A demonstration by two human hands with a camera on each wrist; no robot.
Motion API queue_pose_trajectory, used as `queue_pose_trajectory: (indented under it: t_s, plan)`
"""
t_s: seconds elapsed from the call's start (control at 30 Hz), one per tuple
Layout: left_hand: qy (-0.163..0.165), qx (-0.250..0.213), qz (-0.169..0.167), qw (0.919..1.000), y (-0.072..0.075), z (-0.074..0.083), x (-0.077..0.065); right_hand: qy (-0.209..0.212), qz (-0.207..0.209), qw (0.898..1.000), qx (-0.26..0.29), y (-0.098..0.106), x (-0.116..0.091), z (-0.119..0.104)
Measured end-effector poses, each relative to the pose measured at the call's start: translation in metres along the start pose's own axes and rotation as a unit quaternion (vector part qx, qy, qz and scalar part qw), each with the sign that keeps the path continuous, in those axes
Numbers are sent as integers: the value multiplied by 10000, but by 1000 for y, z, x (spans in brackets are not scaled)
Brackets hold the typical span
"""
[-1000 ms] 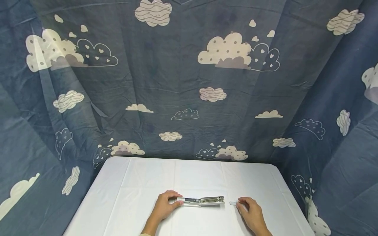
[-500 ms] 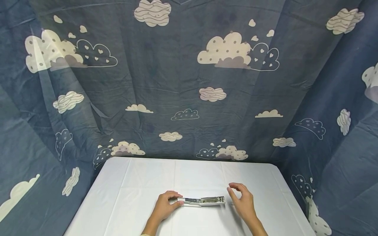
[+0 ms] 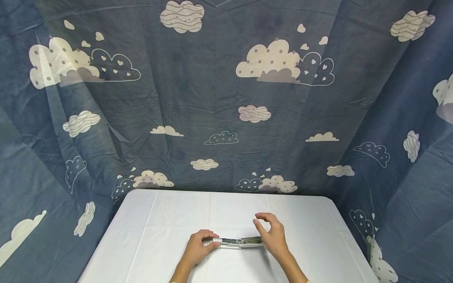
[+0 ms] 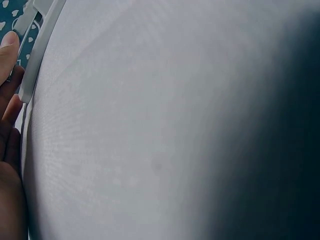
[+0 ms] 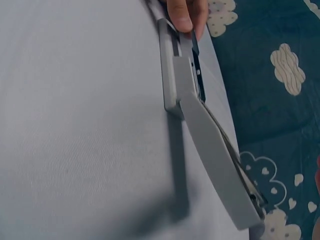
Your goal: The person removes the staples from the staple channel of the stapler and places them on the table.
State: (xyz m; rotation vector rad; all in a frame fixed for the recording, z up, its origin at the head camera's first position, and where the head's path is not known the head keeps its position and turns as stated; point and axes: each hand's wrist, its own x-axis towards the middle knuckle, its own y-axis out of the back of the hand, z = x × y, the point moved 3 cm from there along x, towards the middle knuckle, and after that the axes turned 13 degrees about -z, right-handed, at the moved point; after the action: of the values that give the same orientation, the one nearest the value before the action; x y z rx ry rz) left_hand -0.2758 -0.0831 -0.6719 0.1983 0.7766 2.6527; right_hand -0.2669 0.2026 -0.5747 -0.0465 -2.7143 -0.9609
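Note:
An unfolded white-and-grey stapler (image 3: 231,241) lies across the white table in the head view, its top arm swung out to the right and its metal inside showing. My left hand (image 3: 198,247) pinches the stapler's left end between thumb and fingers. The right hand (image 3: 274,236) hovers over the stapler's right end, covering its tip; thumb and forefinger stand apart with nothing seen between them. In the right wrist view the stapler (image 5: 215,155) slants from the left hand's fingers (image 5: 180,15) toward the lower right. Part of the stapler (image 4: 37,55) also shows in the left wrist view.
A white cloth covers the table (image 3: 170,212). Dark blue curtain fabric (image 3: 212,98) with cloud prints hangs behind it and on both sides. The small grey strip seen earlier right of the stapler is out of sight, perhaps behind the right arm.
My right hand has let go of a small grey strip on the table, lifted, and moved left over the stapler's right end. The left hand keeps its grip in the same place.

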Motion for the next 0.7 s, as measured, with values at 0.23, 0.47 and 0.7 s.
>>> queue_pose_trajectory:
  t_s: [0.23,0.47,0.7]
  plan:
    - [4,-38,-22,10000,1,1,0,86,-135,9997,157,-14,4,-9]
    - [-34,58,49,10000,1,2,0,207,-241,9992,231,-26,5,-10]
    - [-39,-1,31,10000,0,2,-1,167,-407,9987,237,-40,4,-10]
